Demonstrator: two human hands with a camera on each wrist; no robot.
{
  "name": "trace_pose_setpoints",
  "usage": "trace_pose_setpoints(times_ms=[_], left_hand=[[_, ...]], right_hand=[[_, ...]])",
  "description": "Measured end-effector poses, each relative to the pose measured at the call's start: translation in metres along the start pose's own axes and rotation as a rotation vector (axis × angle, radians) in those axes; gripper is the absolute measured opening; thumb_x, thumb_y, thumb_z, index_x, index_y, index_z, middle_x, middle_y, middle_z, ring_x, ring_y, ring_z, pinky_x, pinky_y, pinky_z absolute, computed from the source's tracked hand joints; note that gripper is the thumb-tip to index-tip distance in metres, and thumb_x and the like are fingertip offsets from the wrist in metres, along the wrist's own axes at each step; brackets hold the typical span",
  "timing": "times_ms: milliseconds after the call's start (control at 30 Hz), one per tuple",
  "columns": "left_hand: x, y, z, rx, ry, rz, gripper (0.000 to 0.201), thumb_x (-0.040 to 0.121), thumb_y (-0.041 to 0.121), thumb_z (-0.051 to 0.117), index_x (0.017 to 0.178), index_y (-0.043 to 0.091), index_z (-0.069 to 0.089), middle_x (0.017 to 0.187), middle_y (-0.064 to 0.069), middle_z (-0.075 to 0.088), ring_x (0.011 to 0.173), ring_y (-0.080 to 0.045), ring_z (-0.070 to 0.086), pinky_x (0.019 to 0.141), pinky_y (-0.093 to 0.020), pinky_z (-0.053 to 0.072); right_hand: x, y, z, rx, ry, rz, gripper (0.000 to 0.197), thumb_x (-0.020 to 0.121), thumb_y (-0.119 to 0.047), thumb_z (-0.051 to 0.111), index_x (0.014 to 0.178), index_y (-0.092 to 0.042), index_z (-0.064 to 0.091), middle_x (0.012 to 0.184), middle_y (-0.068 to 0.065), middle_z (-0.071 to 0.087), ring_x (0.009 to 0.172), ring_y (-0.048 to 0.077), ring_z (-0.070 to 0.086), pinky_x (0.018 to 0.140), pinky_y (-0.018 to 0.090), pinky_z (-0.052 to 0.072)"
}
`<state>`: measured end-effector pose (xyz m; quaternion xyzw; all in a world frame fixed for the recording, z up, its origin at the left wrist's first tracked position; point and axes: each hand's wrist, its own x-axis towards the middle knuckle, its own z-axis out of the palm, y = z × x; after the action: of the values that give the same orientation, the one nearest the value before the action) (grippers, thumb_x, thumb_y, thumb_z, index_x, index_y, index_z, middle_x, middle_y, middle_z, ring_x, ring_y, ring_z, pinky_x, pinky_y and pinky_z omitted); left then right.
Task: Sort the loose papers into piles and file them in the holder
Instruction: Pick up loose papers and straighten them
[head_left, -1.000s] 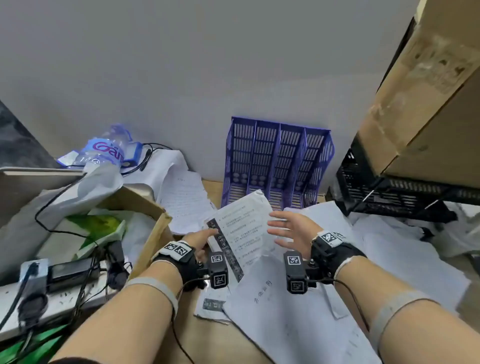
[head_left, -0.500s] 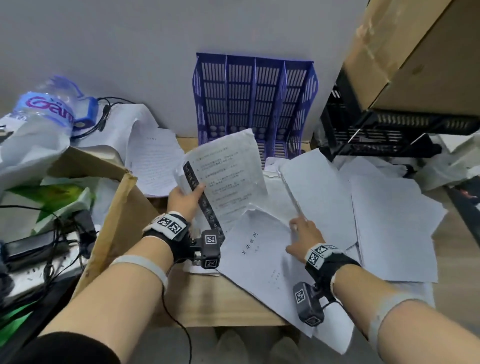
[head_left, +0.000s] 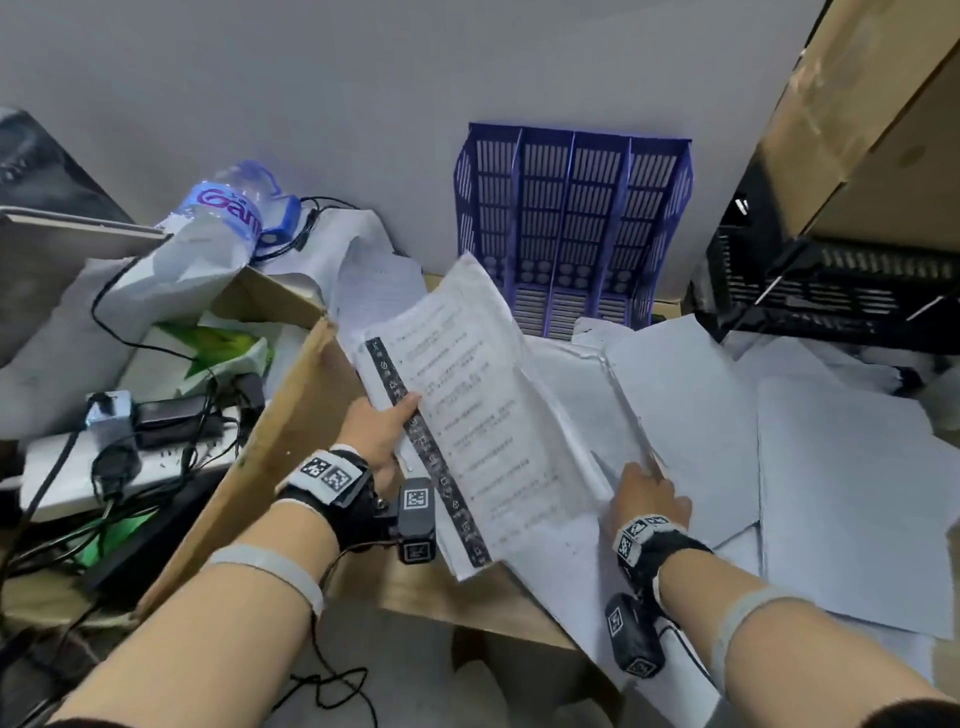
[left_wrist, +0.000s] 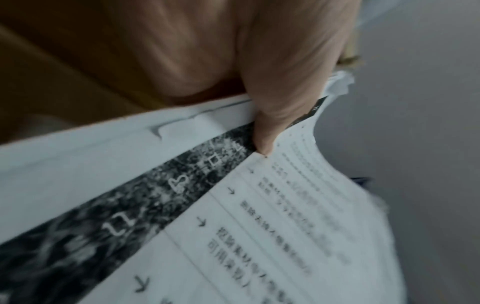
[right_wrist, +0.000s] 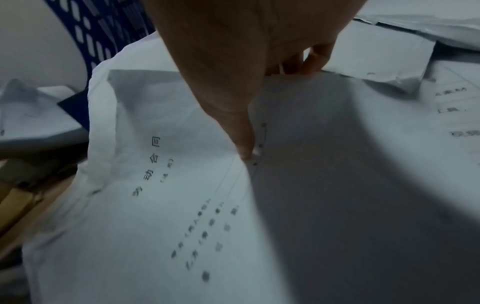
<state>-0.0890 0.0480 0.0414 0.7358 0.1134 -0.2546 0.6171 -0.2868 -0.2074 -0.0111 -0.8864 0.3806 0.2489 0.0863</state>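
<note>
My left hand grips a stack of printed papers with a black strip along one edge, tilted up above the table's left part. The thumb lies on top of this stack. My right hand is down on the loose white sheets spread over the table. In the right wrist view its thumb presses on a printed sheet while the fingers curl at that sheet's far edge. The blue slotted holder stands against the wall behind the papers, with nothing visible in its compartments.
An open cardboard box stands left of my left hand, with a water bottle, a power strip and cables beyond it. A black crate under a large cardboard box sits at the right. The table's front edge is near.
My right hand came down from hovering onto the papers and took hold of a sheet's edge. The left hand kept its stack, which now tilts up more.
</note>
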Motion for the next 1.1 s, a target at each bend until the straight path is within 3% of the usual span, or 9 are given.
trace_pose_setpoints(times_ms=[133, 200, 300, 433, 600, 733, 867, 967, 1100], left_hand=[[-0.025, -0.066, 0.018, 0.272, -0.031, -0.141, 0.022, 0.090, 0.024, 0.069, 0.108, 0.011, 0.065, 0.116, -0.010, 0.070, 0.098, -0.028, 0.067, 0.088, -0.036, 0.052], [-0.033, -0.089, 0.027, 0.296, -0.001, -0.196, 0.027, 0.092, 0.021, 0.066, 0.113, 0.005, 0.065, 0.111, -0.012, 0.069, 0.091, -0.028, 0.064, 0.078, -0.031, 0.048], [-0.041, -0.103, 0.038, 0.235, 0.051, -0.239, 0.026, 0.092, 0.017, 0.065, 0.111, -0.001, 0.065, 0.106, -0.018, 0.070, 0.083, -0.028, 0.062, 0.072, -0.035, 0.053], [-0.040, -0.104, 0.047, 0.108, 0.014, -0.229, 0.013, 0.087, 0.020, 0.071, 0.100, 0.017, 0.068, 0.107, -0.011, 0.073, 0.097, -0.032, 0.068, 0.094, -0.048, 0.053], [-0.032, -0.104, 0.049, 0.064, -0.029, -0.189, 0.024, 0.087, 0.021, 0.071, 0.111, 0.017, 0.065, 0.115, -0.004, 0.070, 0.103, -0.027, 0.067, 0.096, -0.045, 0.051], [-0.006, -0.129, 0.048, -0.025, -0.040, -0.276, 0.070, 0.057, 0.029, 0.094, 0.117, 0.013, 0.061, 0.110, -0.015, 0.073, 0.094, -0.038, 0.072, 0.084, -0.060, 0.055], [-0.037, -0.082, 0.075, 0.045, -0.138, -0.177, 0.046, 0.064, 0.033, 0.088, 0.100, 0.010, 0.071, 0.096, -0.008, 0.076, 0.086, -0.030, 0.073, 0.083, -0.043, 0.058], [-0.033, -0.067, 0.082, 0.109, -0.132, -0.089, 0.023, 0.080, 0.030, 0.078, 0.097, 0.016, 0.069, 0.090, 0.000, 0.073, 0.081, -0.018, 0.070, 0.076, -0.030, 0.056], [0.006, -0.094, 0.073, 0.070, -0.175, -0.029, 0.051, 0.057, 0.051, 0.086, 0.099, 0.025, 0.074, 0.106, -0.004, 0.076, 0.099, -0.027, 0.072, 0.093, -0.052, 0.053]], right_hand=[[0.007, 0.006, -0.015, 0.202, -0.148, -0.120, 0.019, 0.091, -0.021, 0.045, 0.098, -0.025, 0.061, 0.111, 0.004, 0.068, 0.101, 0.024, 0.061, 0.093, 0.036, 0.039], [0.008, 0.005, -0.018, 0.369, -0.146, -0.196, 0.024, 0.094, -0.023, 0.046, 0.109, -0.020, 0.064, 0.116, 0.009, 0.068, 0.097, 0.025, 0.061, 0.085, 0.028, 0.044], [0.003, -0.002, -0.024, 0.521, -0.230, -0.291, 0.033, 0.097, -0.020, 0.044, 0.127, -0.013, 0.058, 0.127, 0.007, 0.062, 0.106, 0.022, 0.057, 0.084, 0.022, 0.039], [-0.004, -0.010, -0.025, 0.639, -0.344, -0.331, 0.040, 0.097, -0.022, 0.043, 0.135, -0.010, 0.053, 0.136, 0.012, 0.058, 0.121, 0.028, 0.055, 0.093, 0.029, 0.040], [-0.014, -0.006, -0.018, 0.877, -0.441, -0.354, 0.065, 0.085, -0.052, 0.061, 0.138, -0.016, 0.049, 0.133, 0.002, 0.059, 0.119, 0.024, 0.057, 0.103, 0.038, 0.044], [-0.015, 0.005, -0.019, 0.845, -0.316, -0.389, 0.041, 0.085, -0.015, 0.064, 0.125, -0.012, 0.057, 0.118, 0.006, 0.065, 0.106, 0.026, 0.062, 0.093, 0.035, 0.049], [-0.009, 0.023, -0.029, 1.003, -0.261, -0.286, 0.036, 0.086, -0.038, 0.065, 0.110, -0.012, 0.068, 0.103, 0.004, 0.071, 0.094, 0.024, 0.066, 0.088, 0.035, 0.053], [0.003, 0.042, -0.033, 0.965, 0.189, -0.097, 0.031, 0.087, -0.041, 0.063, 0.095, -0.011, 0.061, 0.096, 0.009, 0.063, 0.091, 0.029, 0.060, 0.079, 0.035, 0.048], [0.020, 0.058, -0.027, 0.468, 0.365, 0.095, 0.085, 0.068, -0.048, 0.075, 0.136, -0.022, 0.032, 0.138, 0.009, 0.031, 0.129, 0.030, 0.033, 0.096, 0.045, 0.042]])
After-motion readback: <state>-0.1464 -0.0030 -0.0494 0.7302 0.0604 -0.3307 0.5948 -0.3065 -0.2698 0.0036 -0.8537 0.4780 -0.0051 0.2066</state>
